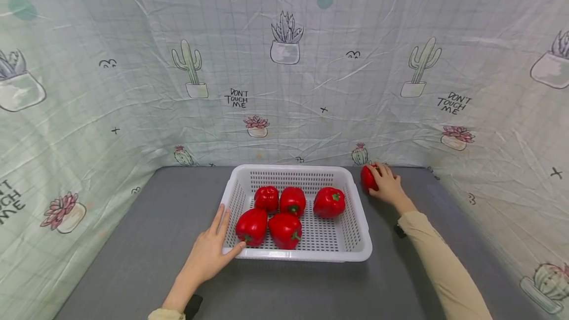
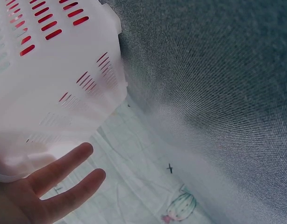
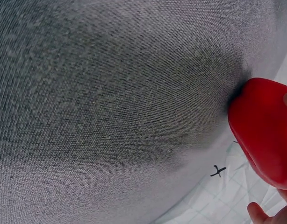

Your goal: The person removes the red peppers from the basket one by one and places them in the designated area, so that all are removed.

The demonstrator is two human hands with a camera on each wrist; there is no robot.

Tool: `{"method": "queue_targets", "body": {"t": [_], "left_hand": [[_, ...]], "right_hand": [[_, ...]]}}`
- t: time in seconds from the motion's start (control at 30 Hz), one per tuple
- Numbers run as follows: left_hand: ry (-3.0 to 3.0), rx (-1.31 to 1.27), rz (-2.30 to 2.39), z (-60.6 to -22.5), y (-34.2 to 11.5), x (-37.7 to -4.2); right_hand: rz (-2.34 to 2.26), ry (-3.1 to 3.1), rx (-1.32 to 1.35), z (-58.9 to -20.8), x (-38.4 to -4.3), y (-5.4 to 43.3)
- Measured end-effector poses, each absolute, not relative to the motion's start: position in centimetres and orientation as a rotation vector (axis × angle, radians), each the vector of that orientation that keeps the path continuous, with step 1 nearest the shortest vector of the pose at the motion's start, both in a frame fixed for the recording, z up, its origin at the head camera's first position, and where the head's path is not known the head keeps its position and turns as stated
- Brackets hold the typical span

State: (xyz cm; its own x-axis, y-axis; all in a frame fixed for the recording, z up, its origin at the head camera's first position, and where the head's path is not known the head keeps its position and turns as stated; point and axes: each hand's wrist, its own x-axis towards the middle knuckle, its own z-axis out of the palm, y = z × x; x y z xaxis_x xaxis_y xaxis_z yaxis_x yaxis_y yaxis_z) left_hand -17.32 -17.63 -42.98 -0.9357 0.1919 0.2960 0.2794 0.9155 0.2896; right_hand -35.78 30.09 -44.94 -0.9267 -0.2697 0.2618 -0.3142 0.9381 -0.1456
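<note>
A white plastic basket [image 1: 298, 256] with slotted sides stands at the middle of the table and holds several red bell peppers [image 1: 285, 231]. Straight fingers of my left hand [image 1: 211, 251] lie along its front-left corner, the thumb at the front rim; two of them extend past the basket wall in the left wrist view. Beyond the basket's right side, near the back edge, my right hand [image 1: 388, 189] grips another red bell pepper [image 1: 367, 180], fingers over its top and thumb on the near side. In the right wrist view this bell pepper [image 3: 262, 130] appears close over the grey cloth.
Grey fabric covers the table [image 1: 173, 221]. A pale curtain [image 1: 329, 112] printed with potted cacti encloses the back and both sides, meeting the table just behind the basket and the right hand. Inside the basket, one bell pepper [image 1: 329, 202] sits apart on the right.
</note>
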Motion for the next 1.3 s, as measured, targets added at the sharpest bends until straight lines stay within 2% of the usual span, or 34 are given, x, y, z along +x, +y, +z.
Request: {"method": "queue_targets", "body": {"t": [0.7,1.3], "left_hand": [[-2.795,-0.36,-0.5,-43.1,-17.6,-17.4],[-2.799,-0.363,-0.514,-43.1,-17.5,-17.3]], "right_hand": [[0.304,-2.858,0.477,-44.5,-35.5,30.3],[0.353,-2.529,0.61,-42.4,-32.4,28.0]]}}
